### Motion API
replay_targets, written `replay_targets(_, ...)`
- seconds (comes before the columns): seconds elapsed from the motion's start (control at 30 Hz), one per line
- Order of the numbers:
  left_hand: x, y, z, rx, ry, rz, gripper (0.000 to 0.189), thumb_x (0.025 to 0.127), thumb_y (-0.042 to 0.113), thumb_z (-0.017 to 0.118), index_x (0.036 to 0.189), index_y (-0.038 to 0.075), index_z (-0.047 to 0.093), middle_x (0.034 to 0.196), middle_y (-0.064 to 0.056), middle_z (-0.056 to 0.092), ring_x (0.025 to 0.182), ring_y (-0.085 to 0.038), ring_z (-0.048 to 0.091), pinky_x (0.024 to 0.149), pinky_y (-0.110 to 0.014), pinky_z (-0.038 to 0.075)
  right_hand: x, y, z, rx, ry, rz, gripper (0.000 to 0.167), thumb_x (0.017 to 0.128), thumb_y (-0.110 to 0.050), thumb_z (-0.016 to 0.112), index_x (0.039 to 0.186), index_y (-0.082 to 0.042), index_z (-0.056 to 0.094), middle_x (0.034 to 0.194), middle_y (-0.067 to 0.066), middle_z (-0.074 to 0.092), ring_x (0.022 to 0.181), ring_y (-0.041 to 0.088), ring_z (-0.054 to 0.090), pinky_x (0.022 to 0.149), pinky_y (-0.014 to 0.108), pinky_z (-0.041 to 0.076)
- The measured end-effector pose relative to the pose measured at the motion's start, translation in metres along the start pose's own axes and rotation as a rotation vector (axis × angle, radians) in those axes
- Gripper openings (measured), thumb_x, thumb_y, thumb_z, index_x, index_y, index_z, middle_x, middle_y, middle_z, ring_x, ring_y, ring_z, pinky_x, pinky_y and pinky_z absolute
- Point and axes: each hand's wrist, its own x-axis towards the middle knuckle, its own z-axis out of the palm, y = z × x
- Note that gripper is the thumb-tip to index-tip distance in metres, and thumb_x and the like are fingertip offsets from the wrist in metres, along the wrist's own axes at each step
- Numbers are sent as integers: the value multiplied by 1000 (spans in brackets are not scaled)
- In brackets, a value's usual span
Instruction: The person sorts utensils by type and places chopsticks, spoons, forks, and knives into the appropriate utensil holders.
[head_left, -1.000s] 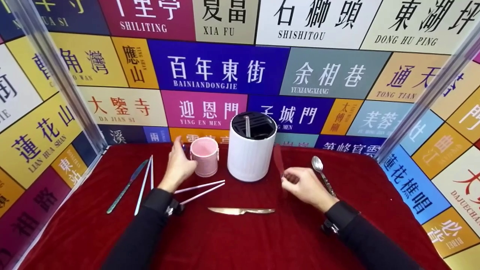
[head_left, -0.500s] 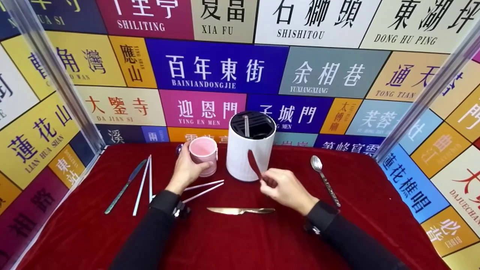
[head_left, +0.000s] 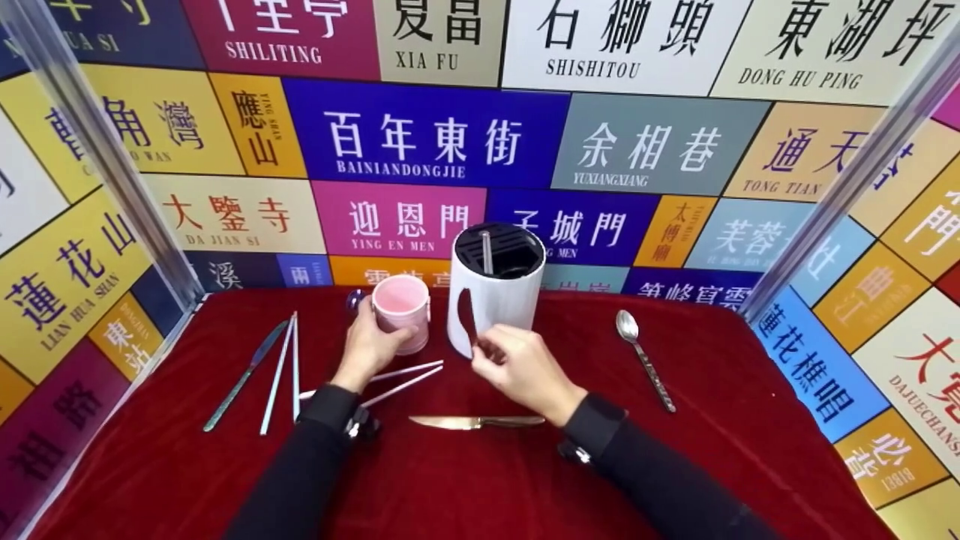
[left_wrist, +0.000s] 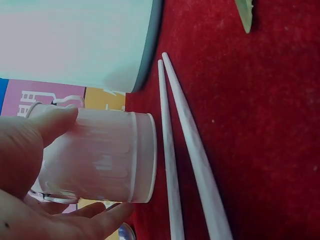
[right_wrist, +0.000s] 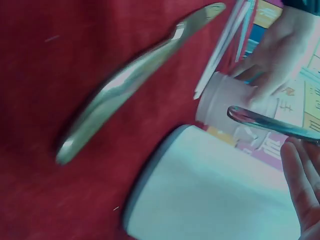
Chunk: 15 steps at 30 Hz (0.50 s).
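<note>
In the head view, the right hand (head_left: 514,367) had a dark knife (head_left: 466,311) pinched low between thumb and fingers, and there, just to its left, was the pink cup (head_left: 412,319), upright, mouth to the ceiling! The knife's long axis ran nearly upright, its top tipped a little toward the cup, a clear gap between them, with the white container (head_left: 502,300) right behind. The left hand (head_left: 366,346) was the nearer one, wrapped around the cup's left side; the right forearm slanted in from the lower right, back of the hand uppermost, above the gold knife (head_left: 480,422) lying crosswise. Over to the left wrist view: thumb on one side of the cup, fingers round the other, a snug hold, and the pale chopsticks (left_wrist: 170,160) lying just beyond its base. Then the right wrist view: a rounded knife end poked out past the fingertips, crossing in front of the cup from this angle. The rest of that grip was cut off at the edge, so its tightness, nobody could tell!
</note>
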Motion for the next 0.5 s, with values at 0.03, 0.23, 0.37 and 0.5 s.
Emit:
replay_targets(0.03, 0, -1, 0, -1, -2, -5, 101, 92, 25, 90, 170, 4, 29, 167, -29, 50, 157, -45, 48, 133, -58, 36, 3, -3, 1, 9, 15, 10, 8, 93, -3, 78, 90, -10, 74, 80, 0, 70, 72, 9, 68, 67, 19, 58)
replay_targets(0.23, 1, -1, 3, -1, -1, -21, 104, 91, 26, 90, 171, 6, 27, 166, -29, 51, 156, -47, 49, 132, -59, 38, 24, -17, 8, 60, 78, 83, 6, 99, -5, 74, 96, -9, 77, 85, 1, 73, 78, 10, 72, 72, 18, 61)
replay_targets(0.37, 1, 0, 5, 4, 13, -18, 104, 92, 28, 90, 171, 6, 27, 165, -30, 51, 154, -48, 50, 131, -60, 39, 40, -25, 15, 113, 117, 108, 5, 101, -6, 73, 102, -5, 78, 92, 6, 77, 85, 14, 76, 77, 19, 64)
replay_targets(0.5, -1, 0, 6, 23, 25, -11, 103, 92, 28, 90, 171, 4, 28, 164, -31, 52, 153, -48, 51, 130, -59, 40, 55, -30, 24, 156, 170, 127, 6, 101, -5, 73, 102, -2, 78, 95, 9, 79, 89, 18, 79, 81, 20, 65)
